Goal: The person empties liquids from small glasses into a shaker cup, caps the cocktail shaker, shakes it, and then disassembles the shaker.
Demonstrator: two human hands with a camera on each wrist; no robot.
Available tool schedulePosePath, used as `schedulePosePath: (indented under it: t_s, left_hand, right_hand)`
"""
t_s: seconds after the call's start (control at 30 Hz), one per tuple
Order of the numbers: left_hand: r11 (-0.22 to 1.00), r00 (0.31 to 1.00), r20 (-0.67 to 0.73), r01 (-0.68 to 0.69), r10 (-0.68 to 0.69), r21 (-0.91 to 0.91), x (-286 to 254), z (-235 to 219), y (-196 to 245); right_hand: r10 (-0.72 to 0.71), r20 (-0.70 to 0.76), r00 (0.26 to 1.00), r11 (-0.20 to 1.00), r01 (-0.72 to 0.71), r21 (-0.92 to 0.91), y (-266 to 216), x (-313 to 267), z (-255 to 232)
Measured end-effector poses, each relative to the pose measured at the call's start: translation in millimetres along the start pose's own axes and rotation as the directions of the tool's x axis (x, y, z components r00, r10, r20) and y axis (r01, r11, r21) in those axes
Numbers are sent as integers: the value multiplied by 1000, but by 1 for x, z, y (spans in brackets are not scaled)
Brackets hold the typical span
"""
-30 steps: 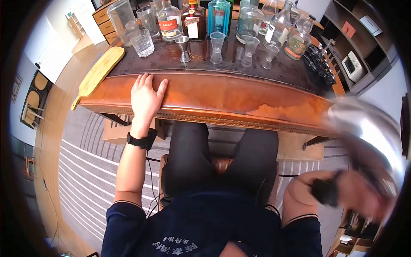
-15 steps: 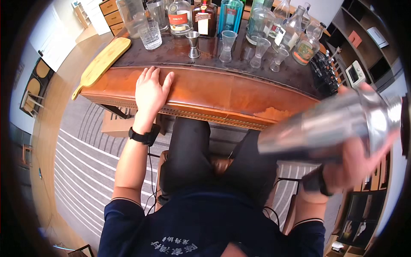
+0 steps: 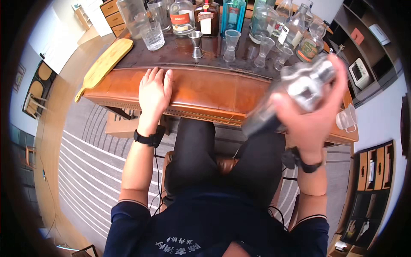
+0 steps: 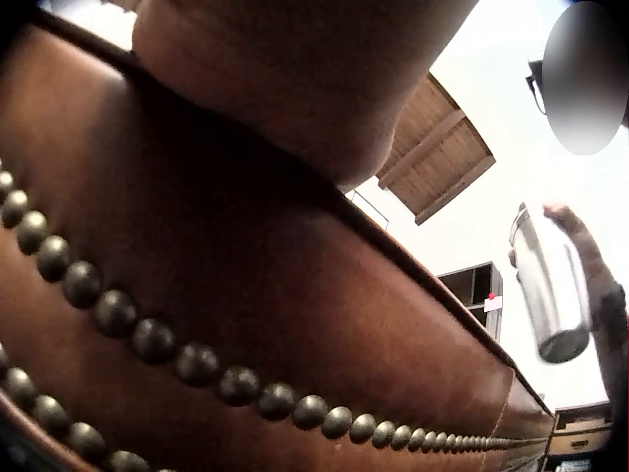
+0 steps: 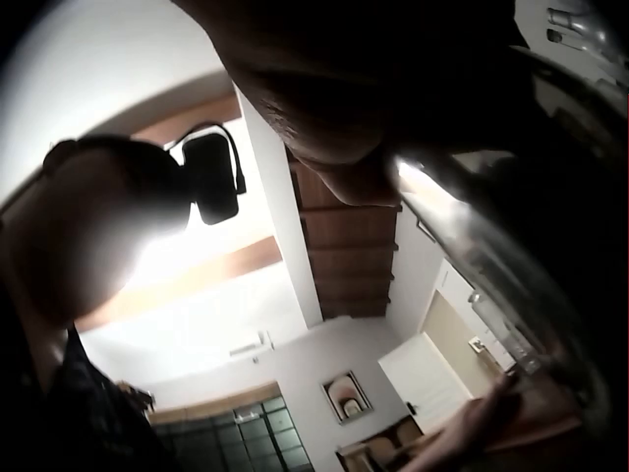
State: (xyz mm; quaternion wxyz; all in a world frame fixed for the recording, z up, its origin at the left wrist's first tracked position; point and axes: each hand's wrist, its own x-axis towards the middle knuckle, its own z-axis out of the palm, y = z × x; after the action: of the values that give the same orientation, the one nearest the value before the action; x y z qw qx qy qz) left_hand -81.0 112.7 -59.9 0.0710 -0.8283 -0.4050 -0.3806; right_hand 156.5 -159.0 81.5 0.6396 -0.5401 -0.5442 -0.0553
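A shiny metal cocktail shaker [image 3: 303, 89], blurred by motion, is held tilted above the right part of the brown leather bar edge [image 3: 205, 92]. My right hand [image 3: 310, 124] grips it round its top end, thumb on one side and fingers on the other. In the left wrist view the shaker [image 4: 550, 285] appears raised in the air, its flat base facing down. My left hand [image 3: 154, 92] lies flat on the padded leather, fingers pointing toward the bar top. A metal jigger [image 3: 196, 45] stands on the dark surface beyond it.
Several small clear measuring glasses [image 3: 231, 45] stand right of the jigger. Behind them is a row of bottles [image 3: 207, 19]. A cut-glass tumbler [image 3: 153, 36] and a wooden board [image 3: 105, 64] are at the left. A clear pitcher [image 3: 346, 118] sits at the right end.
The shaker has swung from the far right in toward the bar edge, with my right hand still gripping it and its top now turned up toward me. My left hand stays put.
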Motion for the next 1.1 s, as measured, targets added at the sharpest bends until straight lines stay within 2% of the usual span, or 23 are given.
schedulePosePath:
  t_s: [0.07, 0.13, 0.2, 0.23, 0.27, 0.3, 0.33, 0.4, 0.47, 0.53, 0.6, 0.67, 0.73, 0.77, 0.8, 0.87, 0.9, 0.93, 0.97, 1.0, 1.03, 1.07, 1.1]
  left_hand:
    - [1000, 1000, -7, 7, -7, -15, 4, 1, 1]
    - [999, 1000, 6, 26, -26, -18, 5, 0, 2]
    - [999, 999, 37, 14, -13, -30, 6, 1, 0]
    - [973, 993, 72, 107, -94, -205, 8, 0, 3]
    - [907, 978, 127, 202, -167, -368, 9, -2, 6]
    - [772, 948, 218, 317, -233, -551, 10, -10, 23]
    - [642, 930, 306, 364, -205, -675, 12, -23, 43]
    - [429, 952, 299, 294, -57, -854, 19, -31, 74]
    - [229, 953, 296, 273, 71, -934, 32, -45, 107]
    - [79, 955, 231, 220, 188, -972, 47, -47, 129]
    - [-41, 952, 190, 206, 240, -978, 62, -42, 146]
    - [-79, 937, 184, 217, 296, -973, 74, -31, 154]
    - [-115, 918, 181, 235, 352, -965, 78, -27, 165]
    - [-174, 910, 180, 260, 373, -950, 78, -26, 172]
    - [-232, 902, 179, 286, 394, -930, 79, -26, 179]
    - [-254, 893, 210, 327, 399, -910, 78, -30, 193]
    - [-157, 904, 184, 260, 387, -953, 79, -33, 202]
    - [-57, 913, 154, 189, 377, -980, 79, -33, 209]
    - [-19, 919, 215, 235, 330, -972, 79, -32, 216]
    - [-20, 917, 214, 234, 338, -972, 81, -29, 219]
    - [44, 931, 206, 202, 302, -978, 82, -25, 221]
    - [109, 944, 193, 170, 266, -979, 83, -22, 223]
    - [131, 962, 144, 115, 234, -985, 83, -22, 226]
  right_hand:
    - [-155, 54, 986, 988, 154, 14, 13, -1, 3]
    - [-187, -4, 982, 982, 187, -14, 7, 5, 0]
    - [-268, -17, 963, 952, 263, -156, 4, 19, -2]
    - [-255, -40, 966, 966, 256, 35, 12, 24, 6]
    - [-304, -21, 952, 952, 302, -53, 15, 31, 9]
    - [-300, -9, 954, 954, 300, -5, 19, 36, 17]
    - [-298, 9, 954, 954, 298, 45, 27, 38, 24]
    - [-198, 53, 979, 974, 203, -102, 41, 33, 32]
    - [-221, 91, 971, 939, 237, -250, 47, 34, 38]
    - [-195, 66, 979, 952, 205, -226, 49, 36, 40]
    - [-214, 68, 975, 919, 224, -325, 43, 39, 36]
    - [-174, 96, 980, 937, 195, -290, 37, 41, 25]
    - [-121, 148, 982, 981, 141, -136, 40, 45, 16]
    - [-239, 85, 967, 954, 250, -165, 46, 49, 13]
    - [-237, 77, 969, 954, 247, -172, 45, 52, 9]
    - [-199, 56, 978, 963, 206, -172, 38, 59, 0]
    - [-280, 2, 960, 935, 273, -225, 39, 65, 0]
    - [-277, -3, 961, 935, 269, -229, 34, 66, -3]
    - [-199, 53, 979, 934, 206, -291, 26, 69, -7]
    - [-116, 102, 988, 923, 145, -355, 21, 71, -11]
    - [-101, 108, 989, 912, 135, -388, 21, 75, -13]
    - [-102, 102, 990, 911, 134, -390, 20, 81, -15]
    - [-89, 81, 993, 973, 105, -207, 17, 89, -15]
